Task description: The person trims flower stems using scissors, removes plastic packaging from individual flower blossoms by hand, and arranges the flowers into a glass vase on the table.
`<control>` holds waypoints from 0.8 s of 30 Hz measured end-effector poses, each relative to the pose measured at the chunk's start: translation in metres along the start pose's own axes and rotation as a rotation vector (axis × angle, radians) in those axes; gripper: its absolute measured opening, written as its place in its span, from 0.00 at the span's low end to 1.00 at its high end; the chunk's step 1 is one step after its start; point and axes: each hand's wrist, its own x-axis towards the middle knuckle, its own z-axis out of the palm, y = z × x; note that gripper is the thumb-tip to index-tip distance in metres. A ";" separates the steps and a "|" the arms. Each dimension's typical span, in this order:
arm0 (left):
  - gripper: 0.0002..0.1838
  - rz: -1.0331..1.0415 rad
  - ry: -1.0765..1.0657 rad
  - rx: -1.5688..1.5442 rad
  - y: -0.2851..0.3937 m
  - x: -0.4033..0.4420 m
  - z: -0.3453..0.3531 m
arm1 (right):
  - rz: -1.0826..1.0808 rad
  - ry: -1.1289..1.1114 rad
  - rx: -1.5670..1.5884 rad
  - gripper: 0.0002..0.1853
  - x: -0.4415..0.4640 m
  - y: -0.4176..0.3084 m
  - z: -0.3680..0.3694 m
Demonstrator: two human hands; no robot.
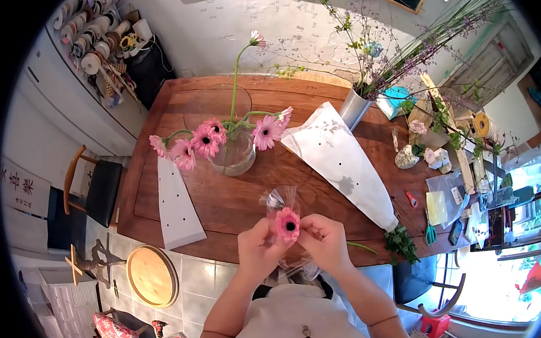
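Observation:
A pink gerbera [288, 224] with a dark centre is between my hands at the table's front edge. Clear plastic wrap [285, 197] stands up around and behind its head. My left hand [260, 247] is closed on the wrap at the flower's left side. At the right petals, my right hand [324, 240] pinches the wrap with thumb and fingers. A green stem [362, 247] shows beyond my right hand; whether it belongs to this flower I cannot tell. More pink gerberas [205, 140] lean out of a round glass vase [231, 158] ahead.
On the wooden table [219, 204] lie a perforated white sheet [179, 210] and a large white paper cone [338, 157] with greenery [402, 243] at its tip. A metal vase [352, 110] holds tall purple sprays. Teal scissors [431, 235] and a red-handled tool [411, 199] lie right.

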 end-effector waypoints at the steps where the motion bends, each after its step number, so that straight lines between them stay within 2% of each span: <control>1: 0.03 0.038 0.016 0.011 0.004 -0.001 0.002 | 0.061 -0.011 0.116 0.03 0.000 0.002 0.000; 5: 0.05 0.299 0.053 0.191 0.005 -0.001 0.003 | -0.105 -0.055 -0.205 0.01 0.001 -0.012 -0.003; 7: 0.05 0.320 0.065 0.217 0.002 -0.003 0.003 | -0.200 -0.071 -0.428 0.00 0.001 -0.024 -0.005; 8: 0.05 0.330 0.069 0.229 0.001 -0.004 0.003 | -0.291 -0.004 -0.545 0.00 0.001 -0.027 -0.010; 10: 0.04 0.160 0.141 0.112 -0.003 -0.007 -0.003 | -0.480 0.128 -0.783 0.00 0.004 -0.036 -0.024; 12: 0.03 0.021 0.171 -0.002 -0.003 -0.007 -0.008 | -0.311 0.344 -0.585 0.02 0.006 -0.062 -0.043; 14: 0.05 -0.080 0.157 -0.104 0.003 -0.007 -0.013 | -0.496 0.491 -0.387 0.03 0.020 -0.066 -0.072; 15: 0.04 -0.033 0.142 -0.287 -0.017 -0.006 -0.011 | -0.457 0.456 -0.231 0.05 0.022 -0.064 -0.081; 17: 0.04 0.008 0.208 -0.448 -0.022 0.000 -0.005 | -0.380 0.381 0.080 0.07 0.028 -0.060 -0.090; 20: 0.05 -0.025 0.314 -0.527 -0.008 0.005 0.000 | -0.400 0.351 0.054 0.09 0.032 -0.040 -0.086; 21: 0.05 -0.053 0.350 -0.526 -0.003 0.005 -0.001 | -0.370 0.417 0.152 0.09 0.032 -0.034 -0.076; 24: 0.06 0.037 0.295 -0.602 -0.003 0.004 -0.005 | -0.427 0.331 0.214 0.08 0.022 0.004 -0.074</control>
